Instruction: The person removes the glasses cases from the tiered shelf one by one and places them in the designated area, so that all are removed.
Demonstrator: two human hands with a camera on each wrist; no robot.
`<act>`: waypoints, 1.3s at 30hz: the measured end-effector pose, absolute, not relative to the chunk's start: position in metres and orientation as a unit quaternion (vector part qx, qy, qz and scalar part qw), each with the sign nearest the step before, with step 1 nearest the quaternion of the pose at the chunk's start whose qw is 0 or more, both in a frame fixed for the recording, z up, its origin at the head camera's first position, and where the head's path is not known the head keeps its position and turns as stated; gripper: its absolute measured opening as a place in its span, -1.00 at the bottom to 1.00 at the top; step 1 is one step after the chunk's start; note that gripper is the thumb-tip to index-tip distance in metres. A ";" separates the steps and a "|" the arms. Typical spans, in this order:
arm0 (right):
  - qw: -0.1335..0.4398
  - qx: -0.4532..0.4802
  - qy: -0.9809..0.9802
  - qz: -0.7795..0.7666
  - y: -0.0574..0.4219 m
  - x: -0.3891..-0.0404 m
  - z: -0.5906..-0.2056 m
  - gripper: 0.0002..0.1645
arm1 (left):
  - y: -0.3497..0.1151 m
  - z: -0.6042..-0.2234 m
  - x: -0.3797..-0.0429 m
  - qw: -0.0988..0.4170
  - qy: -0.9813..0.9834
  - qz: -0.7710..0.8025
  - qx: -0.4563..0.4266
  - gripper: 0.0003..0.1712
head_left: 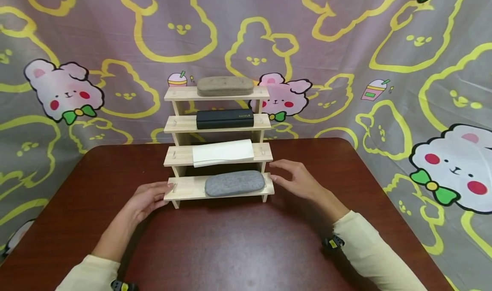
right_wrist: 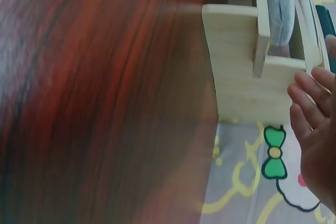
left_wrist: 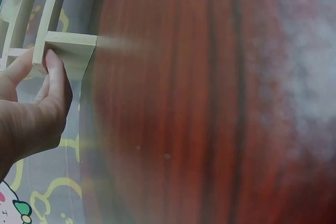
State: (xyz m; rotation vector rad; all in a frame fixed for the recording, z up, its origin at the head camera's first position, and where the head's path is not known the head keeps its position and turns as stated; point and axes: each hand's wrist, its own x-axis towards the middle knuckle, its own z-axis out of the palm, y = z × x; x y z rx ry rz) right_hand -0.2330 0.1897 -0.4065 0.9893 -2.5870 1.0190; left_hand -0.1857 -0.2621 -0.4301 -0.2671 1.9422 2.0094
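A tiered wooden rack (head_left: 189, 189) with several shelves stands on the table. My left hand (head_left: 145, 200) pinches the left end of its lowest shelf, thumb above and fingers beneath, as the left wrist view (left_wrist: 37, 114) shows. Beside the rack's right end is my right hand (head_left: 297, 180), fingers loosely bent, fingertips close to the side; the right wrist view shows the fingers (right_wrist: 310, 100) alongside the side panel. A grey fabric glasses case (head_left: 234, 183) lies on the lowest shelf. Above it are a flat white folded item (head_left: 223, 151), a black oblong case (head_left: 223, 119) and a brown glasses case (head_left: 224, 86) on top.
The dark reddish wooden table (head_left: 230, 244) extends in front of the rack and to both sides. A curtain (head_left: 334, 103) printed with cartoon rabbits hangs behind and around the table, near the rack's back.
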 end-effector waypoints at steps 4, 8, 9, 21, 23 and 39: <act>0.080 0.345 -0.871 0.342 0.181 -0.232 -0.408 -0.48 | -0.262 -0.432 -0.187 0.166 0.679 0.709 -0.092 -0.65; 0.075 0.350 -0.872 0.335 0.174 -0.231 -0.408 -0.40 | -0.262 -0.434 -0.188 0.170 0.678 0.709 -0.091 -0.73; 0.075 0.349 -0.872 0.335 0.173 -0.231 -0.408 -0.39 | -0.262 -0.434 -0.189 0.171 0.680 0.707 -0.091 -0.70; 0.075 0.377 -0.869 0.310 0.158 -0.230 -0.412 -0.28 | -0.263 -0.433 -0.190 0.172 0.684 0.702 -0.099 -0.54; 0.066 0.379 -0.872 0.303 0.155 -0.230 -0.413 -0.25 | -0.262 -0.433 -0.190 0.173 0.686 0.700 -0.099 -0.53; 0.063 0.359 -0.876 0.317 0.142 -0.229 -0.419 -0.17 | -0.262 -0.433 -0.192 0.181 0.690 0.694 -0.098 -0.24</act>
